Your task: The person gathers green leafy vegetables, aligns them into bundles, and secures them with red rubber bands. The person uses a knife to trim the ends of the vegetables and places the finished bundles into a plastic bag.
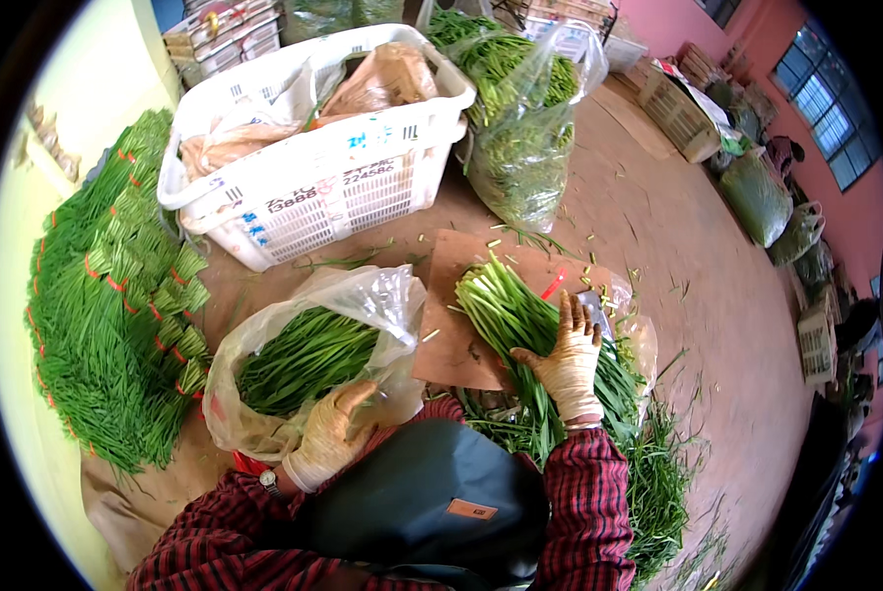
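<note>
My right hand (pixel 568 366), in a stained pale glove, lies with spread fingers on a loose bunch of garlic chives (pixel 512 306). The bunch rests on a brown board (pixel 449 347), its pale cut ends pointing away from me. A red band (pixel 553 284) and a partly hidden grey metal thing lie just beyond my fingers. My left hand (pixel 334 436), gloved too, is at the near rim of an open clear plastic bag (pixel 227 391) with more green chives (pixel 305 358) inside. Its thumb is raised; whether the fingers pinch the plastic I cannot tell.
Banded chive bundles (pixel 116 310) are piled by the left wall. A white plastic crate (pixel 323 185) holding brownish bags stands ahead, beside a full clear bag of greens (pixel 523 148). Loose leaves (pixel 656 487) litter the floor at right. Further bags (pixel 755 196) and crates line the far wall.
</note>
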{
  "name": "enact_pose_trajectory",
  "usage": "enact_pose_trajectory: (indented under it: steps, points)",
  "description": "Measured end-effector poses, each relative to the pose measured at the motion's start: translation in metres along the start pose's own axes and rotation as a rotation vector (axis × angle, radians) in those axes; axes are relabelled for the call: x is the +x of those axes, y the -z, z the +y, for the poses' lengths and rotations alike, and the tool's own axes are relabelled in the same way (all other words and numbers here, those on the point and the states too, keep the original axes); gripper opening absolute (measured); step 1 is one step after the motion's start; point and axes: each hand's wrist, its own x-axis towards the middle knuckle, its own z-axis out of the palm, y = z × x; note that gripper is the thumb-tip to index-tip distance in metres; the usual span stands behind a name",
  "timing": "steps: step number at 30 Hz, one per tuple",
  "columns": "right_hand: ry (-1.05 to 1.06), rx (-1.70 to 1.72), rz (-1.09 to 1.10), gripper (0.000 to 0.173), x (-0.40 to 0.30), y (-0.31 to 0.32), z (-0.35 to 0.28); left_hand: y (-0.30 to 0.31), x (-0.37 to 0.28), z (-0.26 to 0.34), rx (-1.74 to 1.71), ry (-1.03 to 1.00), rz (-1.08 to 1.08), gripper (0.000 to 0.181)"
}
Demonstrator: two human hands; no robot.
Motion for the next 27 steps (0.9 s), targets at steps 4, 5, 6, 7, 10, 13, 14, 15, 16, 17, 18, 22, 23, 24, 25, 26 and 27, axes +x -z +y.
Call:
enact_pose_trajectory:
  steps: [4, 5, 6, 7, 10, 13, 14, 15, 16, 17, 18, 22, 23, 24, 25, 26, 27]
  points:
    - [0.096, 0.067, 0.146, 0.112, 0.001, 0.009, -0.014, 0.001, -0.01, -0.024, -0.243, 0.159, 0.187, 0.055]
    - [0.159, 0.159, 0.22, 0.108, 0.001, 0.012, -0.024, 0.009, -0.008, -0.03, -0.281, 0.208, 0.194, 0.055]
    - [0.206, 0.287, 0.253, 0.102, 0.002, 0.018, -0.042, 0.008, -0.005, -0.044, -0.373, 0.278, 0.21, 0.058]
    - [0.19, 0.379, 0.18, 0.101, 0.003, 0.02, -0.06, 0.008, 0.002, -0.058, -0.468, 0.341, 0.23, 0.06]
    - [0.307, 0.26, 0.032, 0.106, 0.012, 0.004, -0.138, 0.017, 0.018, -0.092, -0.993, 0.5, 0.308, 0.065]
    - [0.149, 0.203, -0.227, 0.086, 0.027, -0.032, -0.199, 0.035, 0.039, -0.092, -1.0, 0.457, 0.355, 0.059]
    - [0.024, 0.284, -0.331, 0.068, 0.036, -0.047, -0.2, 0.038, 0.043, -0.09, -0.965, 0.459, 0.364, 0.052]
    - [-0.106, 0.365, -0.433, 0.051, 0.043, -0.069, -0.197, 0.04, 0.044, -0.099, -0.951, 0.463, 0.308, 0.05]
    - [-0.197, 0.877, -0.315, 0.023, 0.044, -0.099, -0.182, 0.041, 0.048, -0.111, -0.938, 0.465, 0.247, 0.048]
    - [-0.245, 1.142, -0.298, 0.012, 0.042, -0.053, -0.21, 0.047, 0.041, -0.127, -0.912, 0.492, 0.221, 0.046]
    - [-0.247, 1.299, -0.326, 0.01, 0.045, -0.027, -0.219, 0.051, 0.037, -0.136, -0.734, 0.54, 0.196, 0.041]
    - [-0.141, 1.593, -0.257, 0.01, 0.047, 0.018, -0.241, 0.042, 0.033, -0.234, -0.166, 0.339, 0.37, 0.045]
    - [-0.086, 1.546, -0.253, 0.014, 0.044, 0.016, -0.244, 0.047, 0.035, -0.253, -0.285, 0.33, 0.443, 0.045]
    - [-0.094, 1.576, -0.281, 0.017, 0.039, 0.022, -0.252, 0.05, 0.04, -0.27, -0.41, 0.31, 0.511, 0.044]
    - [-0.113, 1.605, -0.297, 0.02, 0.036, 0.023, -0.255, 0.066, 0.054, -0.249, -0.142, 0.351, 0.513, 0.037]
    - [-0.045, 1.65, -0.308, 0.025, 0.034, 0.017, -0.251, 0.061, 0.058, -0.253, -0.161, 0.359, 0.46, 0.034]
    - [-0.042, 1.65, -0.301, 0.026, 0.033, 0.016, -0.251, 0.062, 0.058, -0.253, -0.171, 0.373, 0.421, 0.032]
